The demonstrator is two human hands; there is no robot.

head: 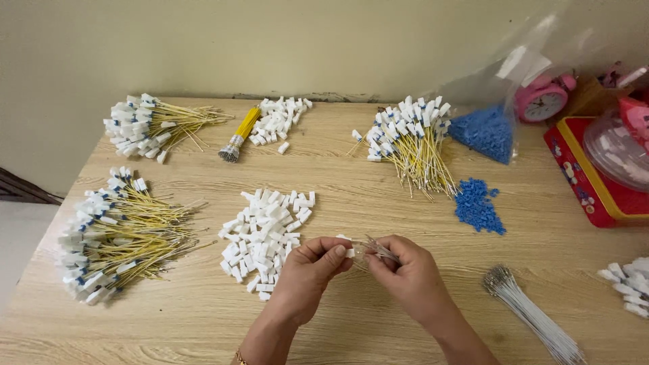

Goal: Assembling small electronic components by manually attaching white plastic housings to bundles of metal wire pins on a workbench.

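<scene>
Between the two hands, low in the middle of the view and just above the wooden surface (378, 203), a small white plastic housing (346, 247) is pinched in the left hand (307, 274), with its fingers (331, 253) closed on it. A thin metal-tipped wire (378, 250) meets it from the right; its long axis runs roughly left to right, tilted slightly, with the tip pointing left toward the housing. The right hand (409, 274) grips that wire, thumb and forefinger pressed together on it. Both hands are palm-inward, knuckles up, wrists coming in from the bottom edge, and a thin bracelet shows on the left wrist.

Just left of the hands lies a loose heap of white housings (267, 233). Further left sits a large pile of yellow wires with white and blue ends (115, 236), their tips pointing right. A second such pile (152, 125) lies at the far left corner, and a third (412, 142) stands right of centre, its wires fanning toward the person. Between these, a bound yellow wire bundle (240, 135) lies beside another small heap of white pieces (280, 118). Blue pellets (478, 206) are scattered right of centre, near a clear bag of blue pellets (487, 128). A bundle of white wires (531, 314) lies right of the right hand. A pink alarm clock (541, 100) and a red tin (595, 176) are at the right edge.
</scene>
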